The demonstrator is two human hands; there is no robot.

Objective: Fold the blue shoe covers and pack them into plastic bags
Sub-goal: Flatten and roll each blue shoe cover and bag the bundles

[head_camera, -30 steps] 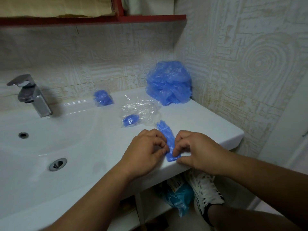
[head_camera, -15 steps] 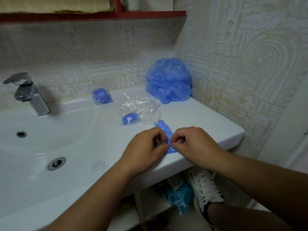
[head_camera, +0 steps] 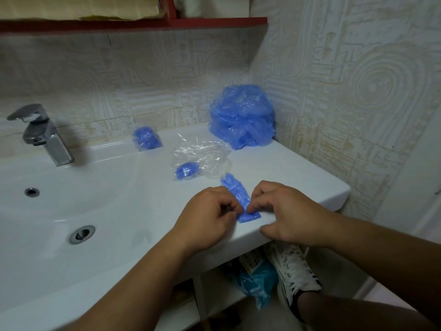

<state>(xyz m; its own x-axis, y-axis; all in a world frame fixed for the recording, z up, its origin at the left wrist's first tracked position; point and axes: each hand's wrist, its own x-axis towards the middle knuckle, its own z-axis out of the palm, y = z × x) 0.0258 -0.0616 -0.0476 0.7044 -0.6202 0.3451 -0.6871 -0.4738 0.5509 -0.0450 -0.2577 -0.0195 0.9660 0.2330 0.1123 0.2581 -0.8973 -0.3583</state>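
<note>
A blue shoe cover (head_camera: 238, 197), folded into a narrow strip, lies on the white sink ledge (head_camera: 298, 177) near its front edge. My left hand (head_camera: 210, 213) and my right hand (head_camera: 284, 209) pinch its near end from either side with curled fingers. Just behind it lies a clear plastic bag (head_camera: 202, 156) with a folded blue cover (head_camera: 186, 172) at its near corner. A packed bag of blue covers (head_camera: 146, 139) sits further back by the wall. A loose heap of blue shoe covers (head_camera: 242, 115) fills the back right corner.
The sink basin (head_camera: 83, 194) with a drain (head_camera: 81, 234) and a chrome tap (head_camera: 45, 134) takes up the left. A red shelf (head_camera: 133, 23) hangs overhead. Below the ledge are a white sneaker (head_camera: 296, 271) and a blue packet (head_camera: 255, 280).
Both hands lifted the strip's near end half a second ago and have brought it back down onto the ledge. The near end now lies flat between the fingertips.
</note>
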